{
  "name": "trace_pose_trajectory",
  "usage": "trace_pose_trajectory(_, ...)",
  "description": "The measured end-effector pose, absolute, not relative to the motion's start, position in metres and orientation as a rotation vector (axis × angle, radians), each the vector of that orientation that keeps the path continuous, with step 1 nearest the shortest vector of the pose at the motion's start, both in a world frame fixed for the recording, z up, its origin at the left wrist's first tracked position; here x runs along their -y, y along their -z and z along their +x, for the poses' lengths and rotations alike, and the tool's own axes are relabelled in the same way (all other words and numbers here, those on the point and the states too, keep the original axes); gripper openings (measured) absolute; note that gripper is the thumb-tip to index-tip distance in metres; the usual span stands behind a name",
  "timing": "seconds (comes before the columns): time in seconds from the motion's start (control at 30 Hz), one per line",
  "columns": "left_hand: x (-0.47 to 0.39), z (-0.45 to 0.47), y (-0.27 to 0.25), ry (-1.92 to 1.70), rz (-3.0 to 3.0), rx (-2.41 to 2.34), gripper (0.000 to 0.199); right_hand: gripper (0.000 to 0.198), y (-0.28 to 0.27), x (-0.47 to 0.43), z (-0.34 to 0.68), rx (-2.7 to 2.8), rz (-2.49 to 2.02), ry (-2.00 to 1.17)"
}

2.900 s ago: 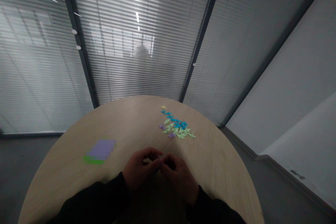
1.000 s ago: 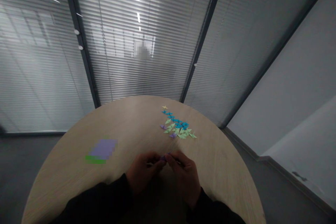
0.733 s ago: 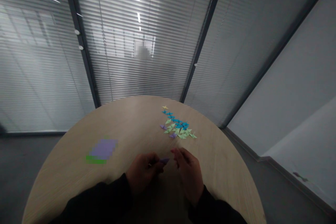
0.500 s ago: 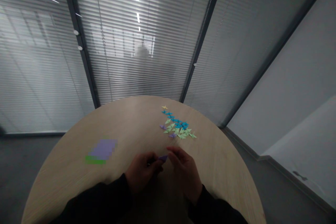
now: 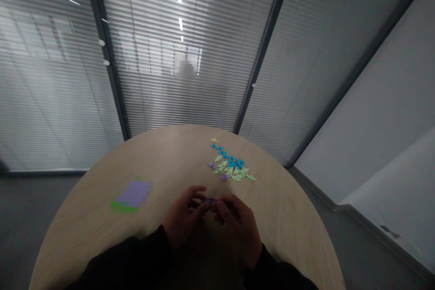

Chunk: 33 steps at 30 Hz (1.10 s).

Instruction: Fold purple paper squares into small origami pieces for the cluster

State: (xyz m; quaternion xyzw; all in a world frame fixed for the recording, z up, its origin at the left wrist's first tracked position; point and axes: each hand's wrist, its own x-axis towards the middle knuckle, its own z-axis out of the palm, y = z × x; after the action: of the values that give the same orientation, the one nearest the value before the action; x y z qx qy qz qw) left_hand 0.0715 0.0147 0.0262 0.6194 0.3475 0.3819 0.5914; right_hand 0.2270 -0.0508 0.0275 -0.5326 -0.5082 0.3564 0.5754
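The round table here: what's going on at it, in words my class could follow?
A person's right hand pinches a small purple piece over the near part of the round table. The left hand is at its other side; its grip is hard to make out. Beyond the hands lie small pointed shapes: yellow, blue, pale green and purple. Toward the left sits a blurred purple-and-green patch.

Centre: folded purple piece point(image 5: 210, 200) | 10–11: bare tabletop point(image 5: 170, 158), passable to the rim | 12–1: small folded shapes point(image 5: 230, 164) bar the way, blinds point(image 5: 183, 108) beyond | 2–3: open wood, passable | 9: purple-and-green paper stack point(image 5: 134, 194) obstructs | 8: left hand point(image 5: 183, 218) blocks | 4: right hand point(image 5: 239, 223) blocks
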Motion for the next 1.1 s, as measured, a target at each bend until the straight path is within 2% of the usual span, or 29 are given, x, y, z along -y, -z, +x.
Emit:
trace_pose_trajectory(0.1, -0.0166, 0.0704, -0.0271, -0.887, 1.213, -0.760, 0.066, 0.027, -0.0288, 0.0523, 0.2286, 1.273, -1.280, -0.760)
trace_pose_trajectory(0.33, -0.0123, 0.0686, -0.0310, -0.866, 1.020, -0.702, 0.051, 0.013, -0.0293, 0.0524, 0.2259, 1.364, -1.358, -0.641)
trace_pose_trajectory(1.1, -0.0134, 0.0707, -0.0230, -0.836, 0.847, -0.647, 0.048, 0.007, -0.0285, 0.0518, 0.2237, 1.613, -1.399, -0.016)
